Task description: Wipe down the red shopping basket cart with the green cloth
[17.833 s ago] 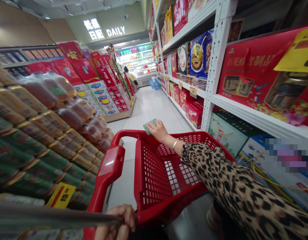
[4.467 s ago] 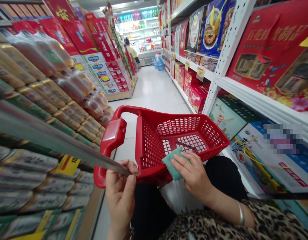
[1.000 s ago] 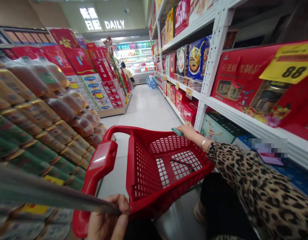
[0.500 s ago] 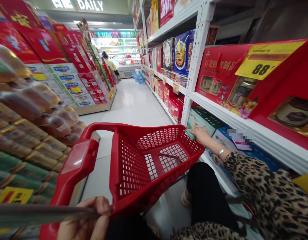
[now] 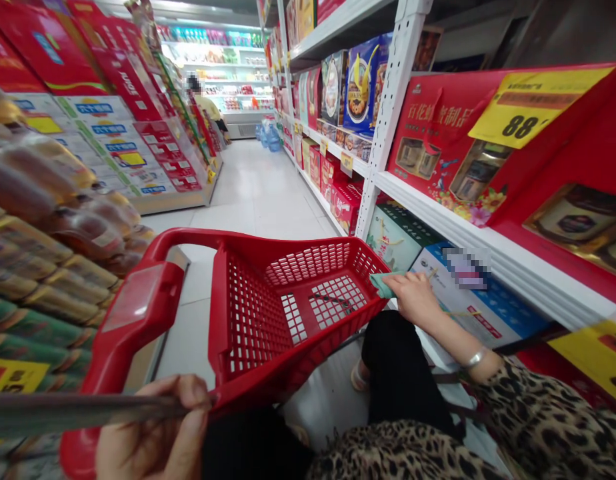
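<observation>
A red plastic shopping cart [image 5: 298, 380] stands in front of me, with a dark strap-like piece lying on its grid floor. At its near left corner, my left hand [image 5: 155, 423] pinches a dark strap [image 5: 88, 410] that runs off to the left edge. These fingers are right by the cart's rim; whether they also grip it I cannot tell. My right hand [image 5: 415, 297] is closed on a pale green cloth [image 5: 383, 283] pressed to the cart's right rim. Beside that hand are a blue-and-white box [image 5: 473, 307] and a green gift box [image 5: 395, 233] on the lowest shelf.
White shelving [image 5: 383, 133] with boxed goods lines the right side, including a red gift box [image 5: 438, 127]. Stacked bottles and cans [image 5: 63, 220] flank the left. A tiled aisle [image 5: 253, 187] leads to a person [image 5: 208, 107], water jugs [image 5: 271, 135] and lit fridges.
My right hand and the cloth have moved nearer along the cart's right rim. The view has shifted slightly, with the cart a little further left. My left hand still pinches the strap.
</observation>
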{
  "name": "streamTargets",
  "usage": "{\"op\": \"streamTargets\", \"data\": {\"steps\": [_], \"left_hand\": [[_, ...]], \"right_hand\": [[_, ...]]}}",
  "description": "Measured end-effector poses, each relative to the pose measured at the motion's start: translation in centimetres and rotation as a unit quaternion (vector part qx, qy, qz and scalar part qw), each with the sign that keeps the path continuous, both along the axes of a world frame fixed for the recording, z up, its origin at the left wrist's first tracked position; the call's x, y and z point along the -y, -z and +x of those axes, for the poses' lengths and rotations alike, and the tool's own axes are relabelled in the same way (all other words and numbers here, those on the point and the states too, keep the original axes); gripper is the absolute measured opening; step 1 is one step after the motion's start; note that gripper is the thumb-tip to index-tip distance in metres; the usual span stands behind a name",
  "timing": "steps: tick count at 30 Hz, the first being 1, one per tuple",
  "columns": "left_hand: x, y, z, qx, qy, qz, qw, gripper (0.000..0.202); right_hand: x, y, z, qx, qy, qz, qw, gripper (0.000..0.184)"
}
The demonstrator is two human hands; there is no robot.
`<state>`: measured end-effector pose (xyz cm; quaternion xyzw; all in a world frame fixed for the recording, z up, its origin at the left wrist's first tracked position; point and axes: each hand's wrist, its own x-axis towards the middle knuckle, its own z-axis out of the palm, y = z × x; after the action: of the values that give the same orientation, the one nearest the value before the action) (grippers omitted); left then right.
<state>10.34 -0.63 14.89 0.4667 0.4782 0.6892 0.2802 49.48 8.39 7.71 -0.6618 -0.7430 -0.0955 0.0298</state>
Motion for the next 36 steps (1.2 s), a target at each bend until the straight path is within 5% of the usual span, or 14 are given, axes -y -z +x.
{"op": "streamTargets", "data": {"steps": [5, 9, 17, 21, 25, 31, 36], "left_hand": [[0.1, -0.6, 1.0, 0.012, 0.019, 0.019, 1.000, 0.028], [0.0, -0.5, 1.0, -0.004, 0.042, 0.052, 0.998, 0.026], [0.2, -0.4, 1.3, -0.006, 0.049, 0.058, 0.997, 0.021], [0.2, -0.3, 1.2, -0.006, 0.059, 0.054, 0.997, 0.020], [0.3, -0.4, 1.2, -0.004, 0.059, 0.054, 0.997, 0.024], [0.7, -0.5, 1.0, 0.018, 0.050, 0.026, 0.998, 0.026], [1.0, 0.0, 0.7, 0.041, 0.066, 0.007, 0.997, 0.029]], "right_hand": [[2.5, 1.8, -4.5, -0.074, -0.102, 0.151, 0.980, 0.049], [3.8, 2.8, -9.8, -0.185, -0.200, 0.186, 0.944, 0.052], [5.2, -1.1, -19.2, -0.315, -0.368, 0.170, 0.858, 0.051], [2.7, -3.9, -20.7, -0.366, -0.470, 0.100, 0.797, 0.042], [-1.4, -5.2, -21.7, -0.329, -0.505, 0.125, 0.789, 0.039], [-6.3, -3.5, -23.6, -0.147, -0.637, 0.147, 0.742, 0.033], [-10.5, -2.8, -24.9, -0.108, -0.640, 0.127, 0.750, 0.036]]}}
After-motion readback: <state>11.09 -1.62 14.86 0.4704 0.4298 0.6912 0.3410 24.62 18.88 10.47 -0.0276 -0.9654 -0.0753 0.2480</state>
